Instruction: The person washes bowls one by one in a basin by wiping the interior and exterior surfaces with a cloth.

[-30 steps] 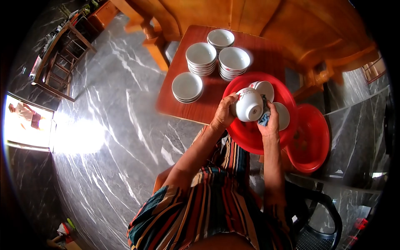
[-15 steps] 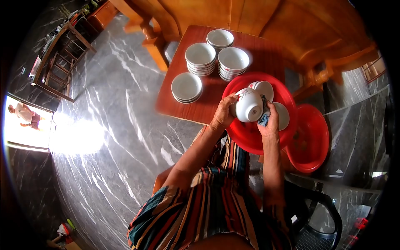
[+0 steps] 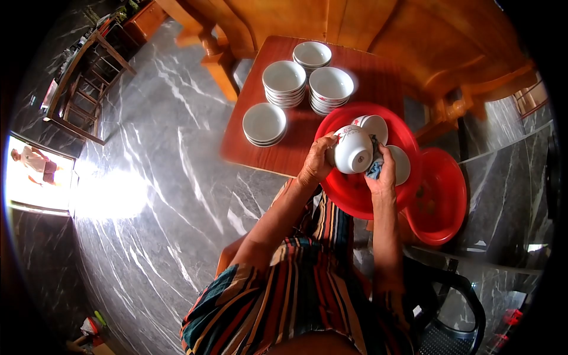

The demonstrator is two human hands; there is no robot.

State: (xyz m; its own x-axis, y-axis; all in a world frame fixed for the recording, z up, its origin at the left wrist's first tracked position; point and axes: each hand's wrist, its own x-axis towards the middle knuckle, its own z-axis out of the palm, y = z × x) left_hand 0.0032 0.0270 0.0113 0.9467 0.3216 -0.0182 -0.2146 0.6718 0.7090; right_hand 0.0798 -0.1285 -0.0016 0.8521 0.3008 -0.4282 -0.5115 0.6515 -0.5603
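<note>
Over a red basin [image 3: 330, 192], I hold a white bowl [image 3: 350, 149] with a red floral pattern, tilted so its foot faces me. My left hand [image 3: 319, 158] grips the bowl's left side, fingers closed round the rim. On the other side my right hand [image 3: 384, 170] is closed on a blue-grey cloth [image 3: 374, 168] pressed against the bowl. Two more white bowls lie in the basin: one bowl [image 3: 377, 127] behind the held one, another bowl [image 3: 400, 164] to its right.
Several stacks of white bowls, including a front stack [image 3: 264, 124], stand on a reddish-brown table [image 3: 251, 155]. A second red basin [image 3: 444, 201] sits lower right. Behind is a wooden bench [image 3: 355, 29]; a black chair [image 3: 455, 331] stands at lower right. A person [image 3: 38, 163] is in the doorway.
My hands, the bowl and the cloth stay almost in the same place. The person in the doorway has shifted posture slightly.
</note>
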